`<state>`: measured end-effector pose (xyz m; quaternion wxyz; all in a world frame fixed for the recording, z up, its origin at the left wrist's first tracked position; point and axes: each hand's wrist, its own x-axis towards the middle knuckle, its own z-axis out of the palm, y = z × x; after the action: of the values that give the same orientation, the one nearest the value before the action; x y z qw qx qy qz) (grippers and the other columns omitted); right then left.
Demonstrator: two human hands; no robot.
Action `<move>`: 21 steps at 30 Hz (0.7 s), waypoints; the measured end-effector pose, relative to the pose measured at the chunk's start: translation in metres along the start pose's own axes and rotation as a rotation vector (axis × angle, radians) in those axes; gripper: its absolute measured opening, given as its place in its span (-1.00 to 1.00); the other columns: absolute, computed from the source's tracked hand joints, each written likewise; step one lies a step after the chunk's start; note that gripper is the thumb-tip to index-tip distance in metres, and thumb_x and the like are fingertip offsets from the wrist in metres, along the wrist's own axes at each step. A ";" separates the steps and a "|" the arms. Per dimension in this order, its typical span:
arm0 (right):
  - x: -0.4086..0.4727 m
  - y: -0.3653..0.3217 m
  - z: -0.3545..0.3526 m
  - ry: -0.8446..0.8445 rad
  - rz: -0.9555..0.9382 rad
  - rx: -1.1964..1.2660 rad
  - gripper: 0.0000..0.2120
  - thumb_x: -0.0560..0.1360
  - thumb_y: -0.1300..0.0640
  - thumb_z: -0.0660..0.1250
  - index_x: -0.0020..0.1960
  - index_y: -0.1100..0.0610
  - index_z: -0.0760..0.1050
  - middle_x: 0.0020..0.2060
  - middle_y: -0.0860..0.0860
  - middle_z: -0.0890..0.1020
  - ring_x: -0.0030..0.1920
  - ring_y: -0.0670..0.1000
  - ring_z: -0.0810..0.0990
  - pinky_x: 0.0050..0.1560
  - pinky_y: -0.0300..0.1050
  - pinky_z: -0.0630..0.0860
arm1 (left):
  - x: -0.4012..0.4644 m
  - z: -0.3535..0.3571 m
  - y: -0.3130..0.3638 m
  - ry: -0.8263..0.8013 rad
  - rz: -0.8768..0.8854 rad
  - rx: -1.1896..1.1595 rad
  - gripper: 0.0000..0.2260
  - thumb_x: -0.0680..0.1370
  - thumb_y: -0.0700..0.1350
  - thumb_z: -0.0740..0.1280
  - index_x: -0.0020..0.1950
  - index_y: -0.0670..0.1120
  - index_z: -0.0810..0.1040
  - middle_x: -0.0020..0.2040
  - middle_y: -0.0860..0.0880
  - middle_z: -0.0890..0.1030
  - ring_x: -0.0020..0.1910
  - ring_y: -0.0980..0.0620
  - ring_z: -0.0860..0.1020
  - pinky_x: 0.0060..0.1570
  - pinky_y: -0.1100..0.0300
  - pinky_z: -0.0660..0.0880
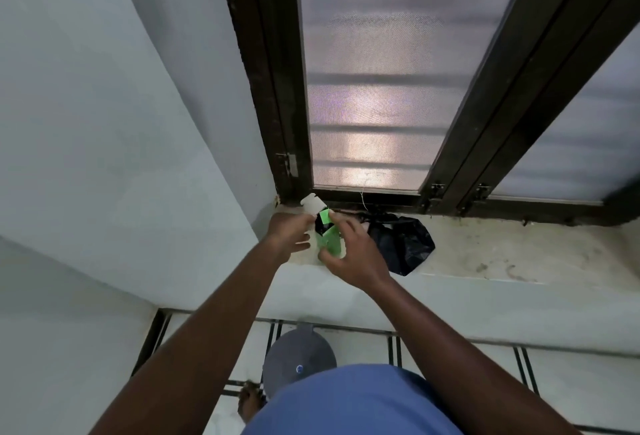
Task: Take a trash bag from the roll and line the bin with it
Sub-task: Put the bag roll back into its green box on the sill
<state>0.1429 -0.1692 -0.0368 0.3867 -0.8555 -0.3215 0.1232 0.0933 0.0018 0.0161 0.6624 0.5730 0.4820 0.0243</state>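
Both hands on green-wrapped roll [329, 239] at sill corner; right hand [349, 254] grips it, left hand [289, 232] steadies; bin [298, 358] at 6 o'clock.

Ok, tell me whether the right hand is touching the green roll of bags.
Touching. The head view shows the right hand with its fingers curled round the green roll on the sill, no gap visible.

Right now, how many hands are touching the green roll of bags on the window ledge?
2. The left hand holds the roll from its left side, and the right hand grips it from the right. The fingers cover part of the roll.
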 end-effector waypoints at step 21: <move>0.006 -0.003 -0.005 0.106 0.104 0.284 -0.67 0.68 0.09 0.44 0.43 0.05 0.59 0.10 -0.04 0.74 -0.03 -0.19 0.73 -0.09 -0.40 0.59 | 0.010 0.000 -0.009 -0.059 0.442 0.310 -0.79 0.61 -0.33 0.44 -0.07 -0.03 0.76 0.17 -0.01 0.72 0.06 -0.05 0.73 -0.22 0.18 0.71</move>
<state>0.1487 -0.1665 -0.0303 0.5136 -0.8129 -0.2353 0.1417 0.0943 0.0045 0.0033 0.5590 0.7594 0.3236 0.0777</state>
